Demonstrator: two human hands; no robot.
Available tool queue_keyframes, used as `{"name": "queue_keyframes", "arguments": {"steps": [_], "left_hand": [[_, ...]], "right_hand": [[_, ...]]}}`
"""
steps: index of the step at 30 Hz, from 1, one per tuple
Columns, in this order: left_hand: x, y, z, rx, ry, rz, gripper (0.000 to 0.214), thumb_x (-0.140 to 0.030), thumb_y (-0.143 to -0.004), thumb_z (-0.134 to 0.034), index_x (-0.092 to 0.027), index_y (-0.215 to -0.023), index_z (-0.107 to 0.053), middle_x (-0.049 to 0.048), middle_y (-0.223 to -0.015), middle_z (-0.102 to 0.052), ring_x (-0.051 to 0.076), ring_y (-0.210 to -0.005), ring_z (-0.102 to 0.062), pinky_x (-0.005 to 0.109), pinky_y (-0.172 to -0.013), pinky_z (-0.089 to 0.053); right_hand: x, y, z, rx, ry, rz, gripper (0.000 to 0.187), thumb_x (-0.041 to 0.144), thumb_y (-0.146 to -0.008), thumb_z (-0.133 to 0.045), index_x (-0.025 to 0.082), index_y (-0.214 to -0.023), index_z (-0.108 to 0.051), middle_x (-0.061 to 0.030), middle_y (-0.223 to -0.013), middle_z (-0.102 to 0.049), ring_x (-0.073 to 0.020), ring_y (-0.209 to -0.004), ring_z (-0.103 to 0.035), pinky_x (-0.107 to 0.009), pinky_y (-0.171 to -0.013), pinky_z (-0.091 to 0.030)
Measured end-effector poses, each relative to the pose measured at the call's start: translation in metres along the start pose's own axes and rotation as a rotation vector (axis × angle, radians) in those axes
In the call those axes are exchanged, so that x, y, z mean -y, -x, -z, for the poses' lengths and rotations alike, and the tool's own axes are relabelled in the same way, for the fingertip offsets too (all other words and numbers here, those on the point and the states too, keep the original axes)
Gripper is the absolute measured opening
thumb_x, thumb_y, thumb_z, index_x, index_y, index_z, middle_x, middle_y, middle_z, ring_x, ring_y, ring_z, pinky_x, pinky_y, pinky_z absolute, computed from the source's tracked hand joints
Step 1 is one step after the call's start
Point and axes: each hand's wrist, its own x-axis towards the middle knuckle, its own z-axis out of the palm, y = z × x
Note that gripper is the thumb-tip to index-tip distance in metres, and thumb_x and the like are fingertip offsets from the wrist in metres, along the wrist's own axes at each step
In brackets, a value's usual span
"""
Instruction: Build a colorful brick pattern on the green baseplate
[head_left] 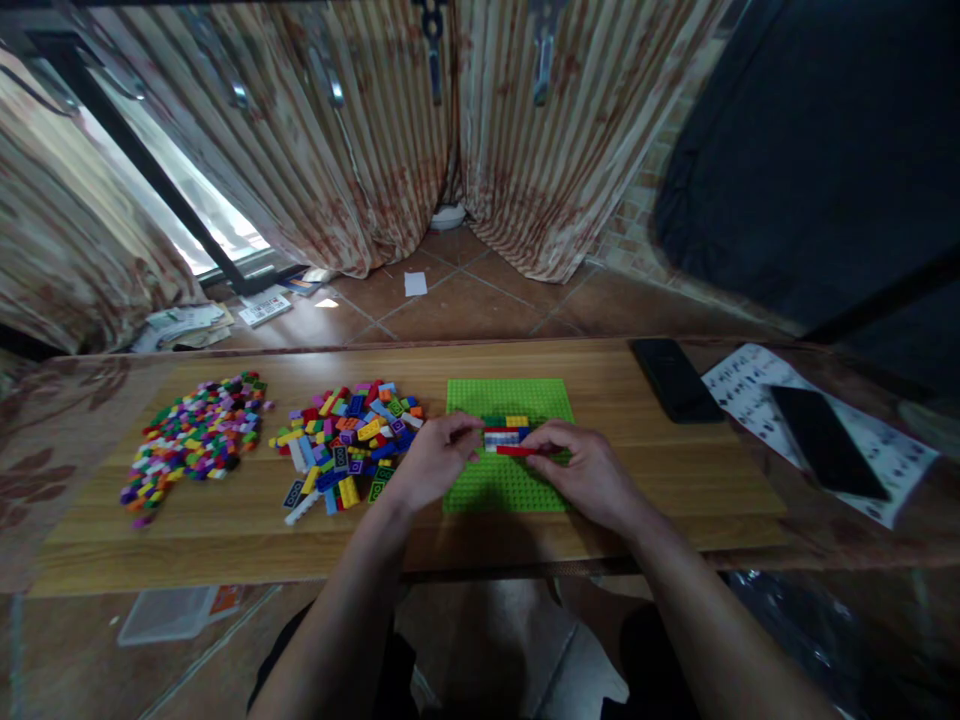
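Pinching a slim red plastic brick [514, 451] between thumb and fingertips, the right hand [581, 465] is over the flat bright-green studded plastic baseplate [517, 495], which lies on the long wood-grain bench [675, 480]. The red brick's free end points left, close by the near side of a small block build [506, 422] made of green, yellow, red, white and blue pieces; can't tell from this angle if it's actually touching. The left hand [439, 455] is on the other side, by the baseplate's left edge, thumb and fingers bunched near the build. Honestly can't tell if it's gripping anything. The two hands are apart, with the build between them. Over to the left there's a messy heap of mixed-colour bigger plastic bricks [352, 440], and further left a spread of tiny multicoloured plastic pieces [202, 425]. On the right, a flat black phone [675, 380] lies on the bench, and another dark phone [829, 440] sits on a white printed paper sheet [742, 378].
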Motion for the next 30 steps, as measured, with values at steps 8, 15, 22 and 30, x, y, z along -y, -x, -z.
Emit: {"name": "queue_keyframes", "arguments": {"steps": [8,15,22,30], "left_hand": [[0.014,-0.004,0.006,-0.031,-0.130,-0.083,0.017,-0.022,-0.078,-0.056,-0.013,-0.086,-0.068,-0.0005,-0.067,-0.064,0.012,-0.060,-0.057,0.022,-0.056,-0.041],[0.014,0.000,-0.002,-0.034,-0.206,-0.098,0.015,-0.019,-0.076,-0.060,-0.013,-0.088,-0.068,0.0014,-0.073,-0.069,0.013,-0.066,-0.059,0.021,-0.059,-0.041],[0.007,0.002,-0.010,-0.094,-0.354,-0.085,0.013,-0.018,-0.079,-0.062,-0.014,-0.086,-0.071,0.0032,-0.075,-0.071,0.015,-0.069,-0.062,0.024,-0.063,-0.044],[0.004,0.002,-0.014,-0.143,-0.470,-0.019,0.018,-0.019,-0.080,-0.062,-0.017,-0.094,-0.072,0.0021,-0.076,-0.071,0.015,-0.067,-0.062,0.024,-0.063,-0.042]], "right_hand": [[-0.005,-0.002,-0.015,0.031,0.131,0.098,0.012,0.017,-0.085,-0.059,0.023,-0.083,-0.069,-0.0016,-0.085,-0.067,-0.0175,-0.083,-0.063,-0.031,-0.075,-0.048],[-0.008,-0.004,-0.021,-0.019,0.321,0.147,0.012,0.015,-0.085,-0.060,0.024,-0.082,-0.067,-0.0028,-0.084,-0.064,-0.0203,-0.085,-0.061,-0.033,-0.076,-0.047],[-0.008,-0.003,-0.022,-0.031,0.359,0.126,0.011,0.014,-0.085,-0.059,0.022,-0.082,-0.066,-0.0030,-0.084,-0.063,-0.0201,-0.084,-0.060,-0.032,-0.075,-0.046],[-0.007,-0.002,-0.018,-0.045,0.283,0.049,0.006,0.018,-0.084,-0.064,0.022,-0.084,-0.068,-0.0024,-0.084,-0.062,-0.0186,-0.081,-0.061,-0.031,-0.072,-0.046]]}}
